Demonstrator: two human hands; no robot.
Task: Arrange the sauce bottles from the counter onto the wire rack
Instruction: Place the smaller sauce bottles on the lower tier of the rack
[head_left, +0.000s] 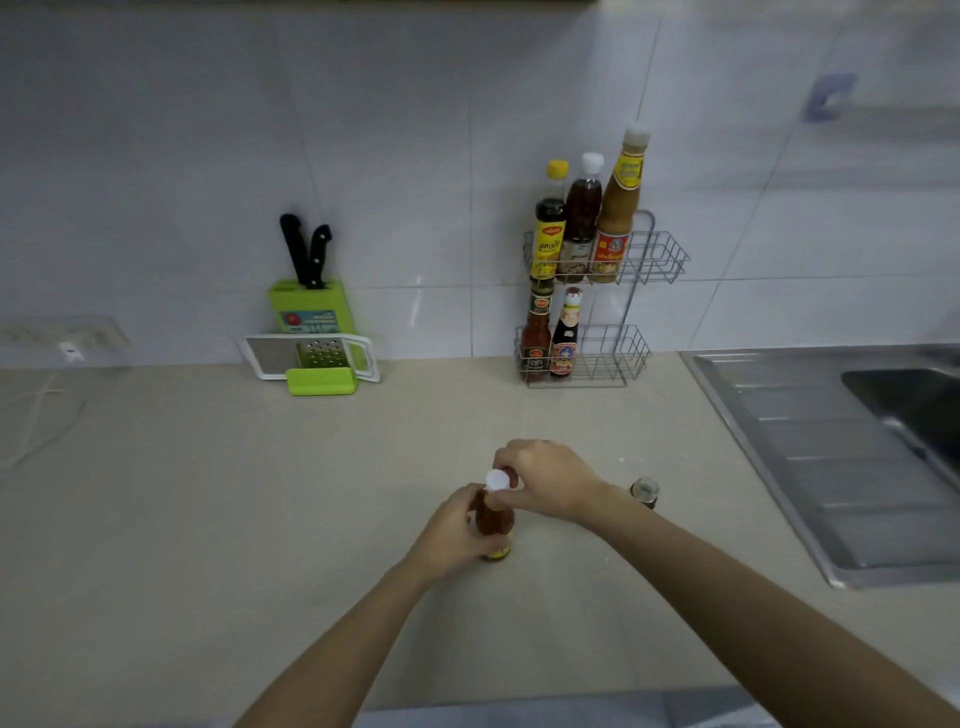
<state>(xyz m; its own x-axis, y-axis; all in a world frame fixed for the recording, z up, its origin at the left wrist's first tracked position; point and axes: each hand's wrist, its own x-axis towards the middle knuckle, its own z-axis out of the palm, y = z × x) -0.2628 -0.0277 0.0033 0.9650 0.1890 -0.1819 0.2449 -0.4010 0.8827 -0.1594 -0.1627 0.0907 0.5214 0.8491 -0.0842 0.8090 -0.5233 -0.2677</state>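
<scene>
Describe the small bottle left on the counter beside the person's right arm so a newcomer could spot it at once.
Start at the steel sink on the right and move left across the beige counter. Just past the right hand, which grips the white-capped bottle with the left hand, stands a small dark bottle. It is the only bottle standing untouched.
</scene>
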